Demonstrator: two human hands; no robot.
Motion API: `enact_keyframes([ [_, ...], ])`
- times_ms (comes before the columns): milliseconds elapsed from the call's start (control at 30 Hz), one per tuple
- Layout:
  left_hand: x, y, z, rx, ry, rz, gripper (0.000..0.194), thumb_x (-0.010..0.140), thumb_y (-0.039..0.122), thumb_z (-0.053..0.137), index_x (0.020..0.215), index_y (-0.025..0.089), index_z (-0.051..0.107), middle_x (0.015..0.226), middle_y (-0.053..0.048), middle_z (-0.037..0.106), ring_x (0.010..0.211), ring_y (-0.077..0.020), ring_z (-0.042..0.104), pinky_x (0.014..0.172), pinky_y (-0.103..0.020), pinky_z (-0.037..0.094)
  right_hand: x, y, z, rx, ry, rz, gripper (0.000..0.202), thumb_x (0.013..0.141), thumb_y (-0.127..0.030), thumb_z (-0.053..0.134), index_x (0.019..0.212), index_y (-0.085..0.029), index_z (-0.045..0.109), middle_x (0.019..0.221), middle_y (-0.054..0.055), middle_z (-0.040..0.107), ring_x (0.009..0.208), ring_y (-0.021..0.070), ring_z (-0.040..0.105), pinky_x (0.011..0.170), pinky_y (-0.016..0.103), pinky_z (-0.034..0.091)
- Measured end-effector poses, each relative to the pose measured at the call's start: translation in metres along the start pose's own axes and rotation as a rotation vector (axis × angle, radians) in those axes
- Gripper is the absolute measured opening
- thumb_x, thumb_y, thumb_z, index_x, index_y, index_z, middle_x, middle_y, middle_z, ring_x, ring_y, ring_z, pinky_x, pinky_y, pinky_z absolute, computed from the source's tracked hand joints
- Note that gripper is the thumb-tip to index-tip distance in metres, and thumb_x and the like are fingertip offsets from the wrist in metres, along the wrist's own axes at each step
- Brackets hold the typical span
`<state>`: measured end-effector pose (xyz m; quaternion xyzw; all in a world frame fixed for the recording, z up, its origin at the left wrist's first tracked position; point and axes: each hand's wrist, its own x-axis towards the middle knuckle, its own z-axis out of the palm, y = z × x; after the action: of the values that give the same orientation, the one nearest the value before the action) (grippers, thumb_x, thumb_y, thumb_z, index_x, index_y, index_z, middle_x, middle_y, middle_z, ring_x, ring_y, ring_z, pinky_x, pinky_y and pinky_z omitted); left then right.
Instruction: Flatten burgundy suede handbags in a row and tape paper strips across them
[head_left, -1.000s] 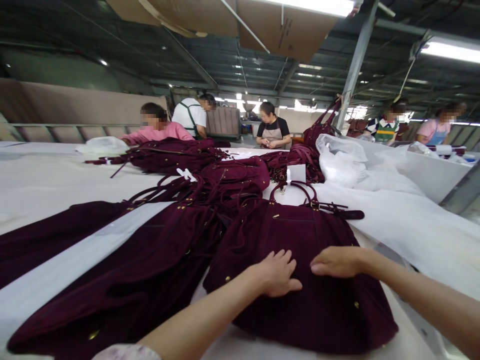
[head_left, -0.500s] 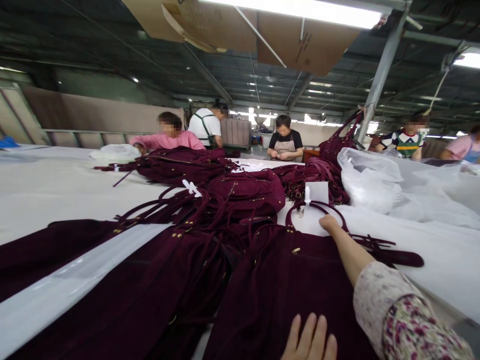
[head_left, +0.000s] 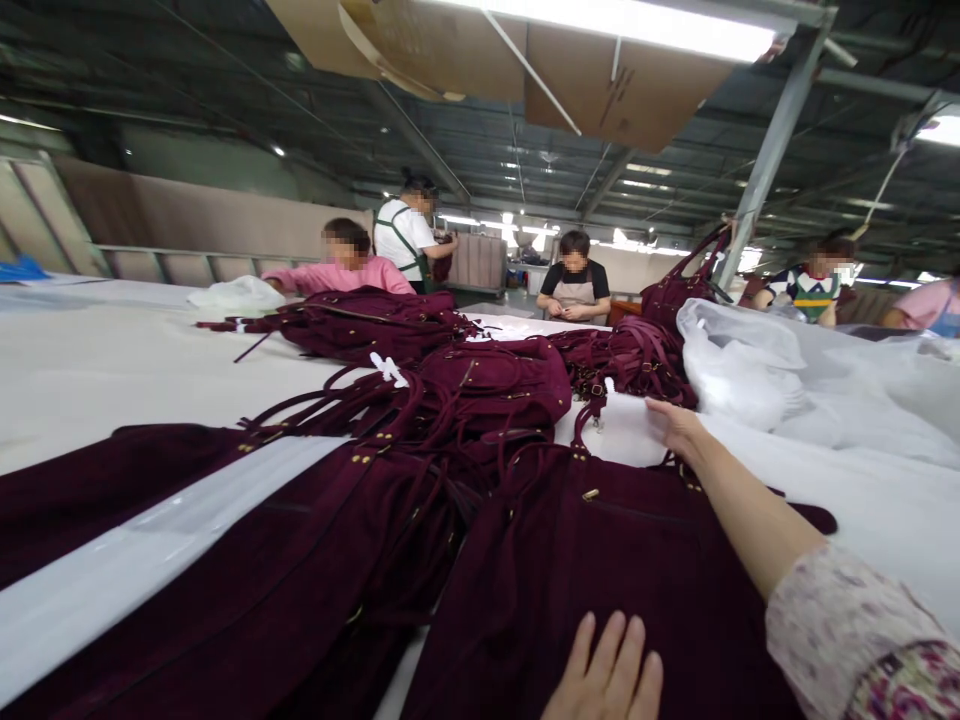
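Observation:
A dark maroon handbag [head_left: 600, 560] lies flat in front of me, its handle [head_left: 582, 430] arching away at the top. My left hand [head_left: 606, 668] rests on the bag's front, fingers stretched out and slightly apart. Farther off, my right hand [head_left: 679, 430] is closed at the right edge of a white hang tag [head_left: 630, 425], which hangs by the handle and covers much of its loop. The fingertips behind the tag are hidden. A small gold zipper pull [head_left: 591, 495] shows on the bag below it.
More maroon bags [head_left: 300, 540] lie at left, one under a clear plastic strip [head_left: 172, 550]. Bags [head_left: 487, 380] and straps [head_left: 637, 350] are heaped ahead. Plastic bags [head_left: 739, 365] lie at right. Several people work beyond the white table [head_left: 112, 370].
My right hand has moved slightly up to the white tag and taken its edge. The tag is now lower, over the handle loop. My left hand stays on the bag.

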<state>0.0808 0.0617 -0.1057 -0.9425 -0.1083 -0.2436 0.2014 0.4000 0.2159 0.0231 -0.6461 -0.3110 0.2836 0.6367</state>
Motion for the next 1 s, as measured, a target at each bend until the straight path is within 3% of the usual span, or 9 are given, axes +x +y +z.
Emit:
enact_keyframes([
  [167, 0.015, -0.008, -0.063, -0.373, -0.305, -0.07, 0.073, 0.089, 0.058, 0.045, 0.146, 0.016, 0.028, 0.153, -0.014, 0.025, 0.142, -0.0294, 0.023, 0.114, -0.049, 0.024, -0.107, 0.01, -0.045, 0.031, -0.085, -0.094, 0.043, 0.06, -0.036, 0.078, 0.096, -0.016, 0.064, 0.089, 0.005, 0.072, 0.083, 0.0222, 0.067, 0.079, 0.035, 0.055],
  [300, 0.026, -0.003, -0.084, -0.504, -0.226, -0.241, 0.077, 0.079, 0.053, 0.064, 0.142, 0.019, 0.034, 0.149, -0.015, 0.035, 0.137, -0.0295, 0.032, 0.113, -0.047, 0.027, -0.211, 0.043, -0.07, -0.475, -0.404, -0.324, 0.023, 0.078, -0.031, 0.063, 0.096, -0.02, 0.07, 0.097, 0.005, 0.073, 0.097, 0.0256, 0.065, 0.092, 0.04, 0.05],
  [400, 0.031, 0.0, -0.087, -0.463, -0.109, -0.324, 0.088, 0.069, 0.041, 0.077, 0.141, 0.019, 0.032, 0.149, -0.017, 0.031, 0.136, -0.0315, 0.033, 0.111, -0.048, 0.03, -0.253, 0.061, -0.077, -0.798, -0.506, -0.551, 0.038, 0.083, -0.014, 0.047, 0.115, -0.025, 0.065, 0.117, 0.003, 0.067, 0.112, 0.0218, 0.061, 0.101, 0.038, 0.045],
  [500, 0.034, -0.001, -0.09, -0.35, -0.03, -0.325, 0.102, 0.065, 0.039, 0.08, 0.146, 0.017, 0.022, 0.154, -0.02, 0.016, 0.141, -0.0357, 0.018, 0.112, -0.055, 0.022, -0.267, 0.068, -0.079, -0.952, -0.484, -0.661, 0.058, 0.074, -0.001, 0.044, 0.126, -0.023, 0.058, 0.127, 0.005, 0.061, 0.12, 0.0199, 0.056, 0.105, 0.037, 0.042],
  [567, 0.037, -0.002, -0.09, -0.281, -0.036, -0.314, 0.099, 0.066, 0.04, 0.079, 0.145, 0.015, 0.025, 0.152, -0.021, 0.019, 0.141, -0.0372, 0.017, 0.111, -0.057, 0.019, -0.271, 0.068, -0.082, -0.98, -0.499, -0.674, 0.063, 0.068, 0.002, 0.044, 0.126, -0.02, 0.058, 0.131, 0.006, 0.058, 0.124, 0.0195, 0.052, 0.107, 0.037, 0.04],
  [667, 0.041, -0.004, -0.087, -0.241, -0.152, -0.211, 0.042, 0.08, 0.028, 0.067, 0.119, 0.018, 0.054, 0.126, -0.012, 0.055, 0.121, -0.0283, 0.048, 0.103, -0.046, 0.036, -0.272, 0.06, -0.083, -1.003, -0.516, -0.674, 0.065, 0.066, 0.004, 0.045, 0.125, -0.02, 0.059, 0.133, 0.006, 0.057, 0.125, 0.0191, 0.051, 0.109, 0.037, 0.039],
  [733, 0.043, -0.007, -0.085, -0.236, -0.207, -0.167, 0.011, 0.087, 0.017, 0.055, 0.095, 0.018, 0.061, 0.098, -0.007, 0.064, 0.097, -0.0214, 0.059, 0.09, -0.038, 0.045, -0.272, 0.05, -0.08, -1.018, -0.498, -0.67, 0.063, 0.069, 0.002, 0.046, 0.126, -0.021, 0.058, 0.13, 0.006, 0.059, 0.122, 0.02, 0.054, 0.108, 0.038, 0.04],
  [833, 0.043, -0.012, -0.088, -0.206, -0.184, -0.22, 0.017, 0.091, 0.014, 0.043, 0.09, 0.016, 0.06, 0.092, -0.009, 0.062, 0.09, -0.0216, 0.058, 0.084, -0.038, 0.046, -0.275, 0.036, -0.069, -1.016, -0.43, -0.66, 0.057, 0.079, -0.003, 0.045, 0.132, -0.022, 0.053, 0.129, 0.006, 0.06, 0.121, 0.0203, 0.054, 0.109, 0.039, 0.039],
  [1000, 0.037, -0.014, -0.101, -0.214, -0.143, -0.186, 0.022, 0.093, 0.013, 0.038, 0.105, 0.013, 0.056, 0.12, -0.011, 0.056, 0.118, -0.0222, 0.047, 0.102, -0.037, 0.038, -0.3, 0.044, -0.057, -1.041, -0.415, -0.598, 0.062, 0.076, 0.002, 0.04, 0.133, -0.018, 0.053, 0.136, 0.006, 0.054, 0.13, 0.0181, 0.045, 0.112, 0.035, 0.034],
])
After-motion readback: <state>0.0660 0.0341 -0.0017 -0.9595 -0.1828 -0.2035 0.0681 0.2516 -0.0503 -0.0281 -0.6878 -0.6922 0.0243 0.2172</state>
